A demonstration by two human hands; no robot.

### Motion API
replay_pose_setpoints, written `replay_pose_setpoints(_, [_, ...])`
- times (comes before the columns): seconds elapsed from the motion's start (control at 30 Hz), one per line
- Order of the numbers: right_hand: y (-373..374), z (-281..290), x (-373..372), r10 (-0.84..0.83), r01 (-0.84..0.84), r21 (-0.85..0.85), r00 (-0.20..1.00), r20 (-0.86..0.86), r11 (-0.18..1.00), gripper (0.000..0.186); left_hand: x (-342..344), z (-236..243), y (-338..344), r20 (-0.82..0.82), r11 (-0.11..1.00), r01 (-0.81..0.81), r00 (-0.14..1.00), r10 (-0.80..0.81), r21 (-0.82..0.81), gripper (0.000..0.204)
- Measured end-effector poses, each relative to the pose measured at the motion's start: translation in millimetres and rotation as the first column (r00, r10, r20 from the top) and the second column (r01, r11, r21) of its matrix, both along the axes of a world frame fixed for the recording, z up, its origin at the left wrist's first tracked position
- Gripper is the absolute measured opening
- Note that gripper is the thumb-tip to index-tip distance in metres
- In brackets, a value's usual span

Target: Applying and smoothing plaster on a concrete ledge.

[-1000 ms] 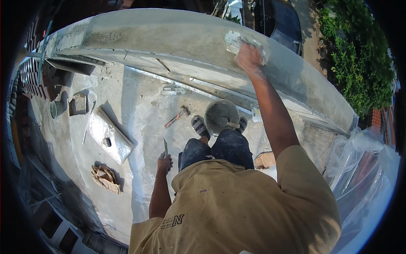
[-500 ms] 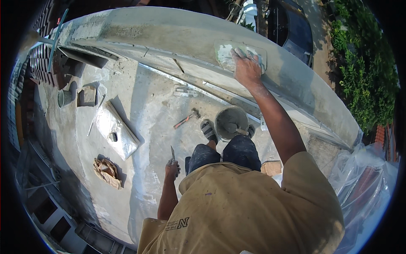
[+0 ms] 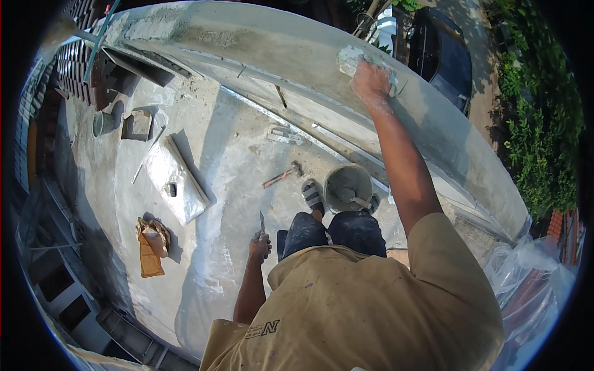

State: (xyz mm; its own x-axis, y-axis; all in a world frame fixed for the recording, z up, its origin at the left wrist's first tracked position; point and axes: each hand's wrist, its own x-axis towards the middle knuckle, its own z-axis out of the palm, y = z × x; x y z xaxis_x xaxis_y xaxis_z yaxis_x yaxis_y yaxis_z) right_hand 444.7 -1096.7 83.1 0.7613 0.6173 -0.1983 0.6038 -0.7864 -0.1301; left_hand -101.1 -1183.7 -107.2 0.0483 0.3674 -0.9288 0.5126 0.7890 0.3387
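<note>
My right hand (image 3: 372,81) is stretched forward onto the top of a curved concrete parapet (image 3: 297,46). Its fingers are closed on a flat plastering trowel (image 3: 396,90), largely hidden beneath the hand. Pale wet plaster (image 3: 350,60) shows just beyond the knuckles. Low at my left side, my left hand (image 3: 260,247) grips a putty knife (image 3: 262,221), its narrow blade pointing up and away from me. By my feet a bucket (image 3: 331,175) holds grey mortar, with a pointing trowel (image 3: 356,199) lying in it.
A hammer (image 3: 281,175) lies left of my sandalled foot (image 3: 313,195). Long metal straightedges (image 3: 266,119) run along the parapet's base. Leftward are a silvery sheet-wrapped bundle (image 3: 179,173), a crumpled brown paper bag (image 3: 152,250), and a box (image 3: 137,125). Clear plastic sheeting (image 3: 526,278) hangs at right.
My right hand has moved a little farther forward over the parapet top, with the wrist more raised. A brown flap of the paper bag now spreads toward me. The left hand still holds the putty knife.
</note>
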Motion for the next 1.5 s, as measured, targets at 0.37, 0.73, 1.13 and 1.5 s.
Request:
replay_pose_setpoints(0.37, [31.7, -9.0, -3.1, 0.093, -0.092, 0.049, 0.995, -0.019, 0.995, 0.033, 6.9, 4.2, 11.8, -0.004, 1.0, 0.018, 1.0, -0.018, 0.012, 0.027])
replay_pose_setpoints(0.73, [-141.5, -8.7, 46.5, -0.147, 0.144, 0.033, 0.981, 0.123, 0.989, 0.04, 28.0, -5.2, 4.2, -0.063, 0.982, 0.17, 0.983, -0.175, -0.079, 0.023])
replay_pose_setpoints(1.13, [-360.3, -26.3, 98.0, -0.479, 0.492, -0.117, 0.869, 0.124, 0.863, 0.058, 104.8, -8.9, 17.2, 0.031, 0.933, 0.357, 0.933, -0.358, 0.048, 0.022])
replay_pose_setpoints(1.5, [-572.1, -35.1, 129.5, -0.484, 0.487, 0.04, 0.847, 0.219, 0.872, 0.051, 147.3, -4.1, -100.8, -0.037, 0.932, 0.363, 0.932, -0.362, 0.026, 0.02])
